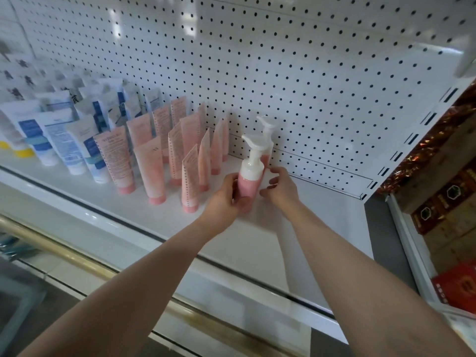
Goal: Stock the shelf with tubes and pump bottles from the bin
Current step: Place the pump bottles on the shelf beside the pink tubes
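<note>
My left hand grips a pink pump bottle upright near the back edge of the shelf, in front of a second bottle. My right hand curves just beside it; contact unclear.

Pink pump bottle, pink tubes, white black-dotted pegboard.

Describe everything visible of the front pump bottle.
The front pump bottle has a pink, plastic-looking body, white collar and white pump head, spout pointing left. It is nearly upright at the white shelf, right of the pink tubes. The left hand grips its lower body, hiding the base; the right hand is at its right side. A second pump bottle stands behind.
</note>
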### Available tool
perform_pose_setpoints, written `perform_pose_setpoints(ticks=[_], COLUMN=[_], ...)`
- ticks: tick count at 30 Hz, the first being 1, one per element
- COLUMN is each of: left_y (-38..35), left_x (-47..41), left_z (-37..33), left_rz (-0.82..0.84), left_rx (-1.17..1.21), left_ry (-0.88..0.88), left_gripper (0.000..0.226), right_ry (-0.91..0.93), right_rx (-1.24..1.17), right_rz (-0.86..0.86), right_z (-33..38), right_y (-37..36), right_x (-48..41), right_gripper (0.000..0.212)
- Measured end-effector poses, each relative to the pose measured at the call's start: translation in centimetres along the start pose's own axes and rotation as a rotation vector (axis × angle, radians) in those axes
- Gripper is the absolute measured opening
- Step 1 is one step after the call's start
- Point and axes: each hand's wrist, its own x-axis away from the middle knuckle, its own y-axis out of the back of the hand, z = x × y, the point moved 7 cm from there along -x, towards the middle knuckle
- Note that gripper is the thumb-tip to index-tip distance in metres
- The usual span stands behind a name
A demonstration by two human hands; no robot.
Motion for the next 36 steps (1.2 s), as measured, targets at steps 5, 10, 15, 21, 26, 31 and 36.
perform_pose_setpoints(ticks=[5,10,15,21,26,31,36], left_y=[0.0,0.3,1.2,5.6,11.6,18.7,27.9], left_x=[0.7,1.5,3.1,6.3,10.0,13.8,17.8], left_z=[-0.4,-1.3,-1.7,-3.5,-4.6,-3.7,-0.4], left_rz=[0.0,-0.023,0.015,0.039,-0.012,-0.101,-0.233], left_rx=[-0.038,-0.098,-0.095,-0.038,0.006,-0.002,-0.027], left_ry=[0.001,-0.031,-0.02,-0.123,-0.19,-0.231,-0.199], left_gripper=[0.05,0.046,0.054,0.048,0.036,0.03,0.027], right_ry=[0.023,0.048,0.052,0.089,0.133,0.226,0.315], right_rx=[0.021,0.069,0.095,0.078,0.033,0.05,0.036], right_rz=[0.002,-0.018,-0.07,-0.128,-0.126,-0.075,0.025], right_z=[0.6,1.2,2.3,5.5,10.1,15.2,20.6], right_y=[0.8,1.5,2.2,1.4,-2.2,-7.8,-16.0], right_x=[1.8,4.3,7.5,12.7,17.5,21.6,25.3], right_gripper=[0.063,0.061,0.057,0.047,0.044,0.041,0.04])
